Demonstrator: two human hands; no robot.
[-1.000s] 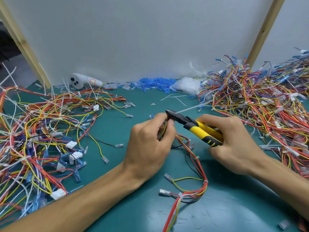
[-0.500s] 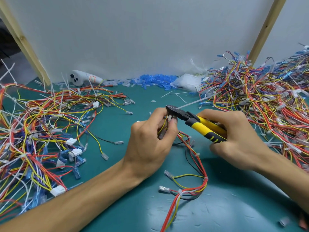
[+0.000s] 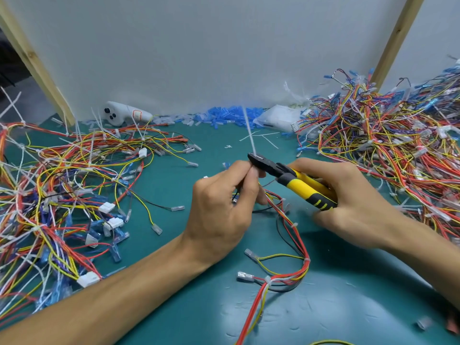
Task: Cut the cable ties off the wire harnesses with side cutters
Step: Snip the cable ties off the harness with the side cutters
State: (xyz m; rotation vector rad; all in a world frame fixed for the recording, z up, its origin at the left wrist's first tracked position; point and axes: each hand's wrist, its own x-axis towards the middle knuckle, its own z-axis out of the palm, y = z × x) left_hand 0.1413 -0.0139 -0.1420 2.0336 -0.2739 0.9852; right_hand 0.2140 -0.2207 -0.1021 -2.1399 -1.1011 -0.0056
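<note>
Pinching a harness (image 3: 301, 245) in your left hand (image 3: 219, 202), your right hand (image 3: 353, 202) gripping side cutters (image 3: 293, 180) at its cable tie (image 3: 249, 130); tied piles (image 3: 62, 195) apparently await.

A: What is seen of the person?

B: Only two hands and forearms are shown: the left hand (image 3: 219, 210) and left forearm (image 3: 112, 295), the right hand (image 3: 353, 207) and right forearm (image 3: 428, 252).

A: What is worn?

B: Both forearms are shown bare up to the frame's edge, and the hands are bare too. A short nail is seen on the left thumb (image 3: 250, 185); the right hand is slightly blurred
</note>
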